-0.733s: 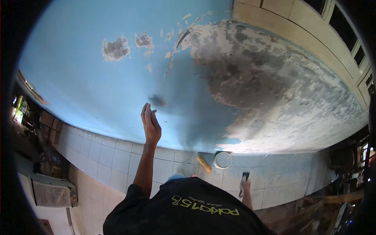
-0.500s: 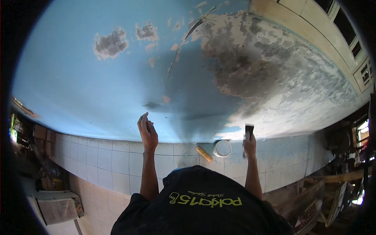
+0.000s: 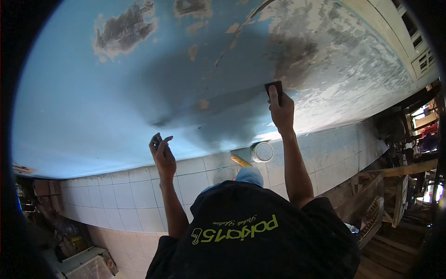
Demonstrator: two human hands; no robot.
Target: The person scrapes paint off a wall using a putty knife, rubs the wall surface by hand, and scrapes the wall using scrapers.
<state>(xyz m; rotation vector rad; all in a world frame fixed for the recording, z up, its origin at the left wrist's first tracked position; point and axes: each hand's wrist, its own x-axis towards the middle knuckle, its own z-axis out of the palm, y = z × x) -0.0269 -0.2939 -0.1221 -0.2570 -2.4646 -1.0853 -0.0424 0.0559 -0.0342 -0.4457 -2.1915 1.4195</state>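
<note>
In my right hand (image 3: 282,111) is a dark, flat rectangular scraper (image 3: 274,88), its thumb pressed along the face. The scraper is at the blue wall (image 3: 130,93), beside the border where paint gives way to bare grey and white plaster (image 3: 344,69). Lower and to the left, my left hand (image 3: 163,158) is raised near the blue paint, fingers curled around a small dark piece (image 3: 158,138) whose kind I cannot make out. A thin crack (image 3: 218,60) runs down the paint between my hands.
A round white tub (image 3: 263,152) and a yellow stick-like object (image 3: 241,161) are at the wall's foot, by the white tiles (image 3: 134,197). Wooden planks (image 3: 395,200) are piled at the right; a pale cabinet-like box (image 3: 88,265) is at the lower left. Grey patches (image 3: 125,30) mark the upper wall.
My right hand has moved up and left with the scraper, from the wall's lower edge to the paint border. My left hand has shifted slightly left. The view has tilted.
</note>
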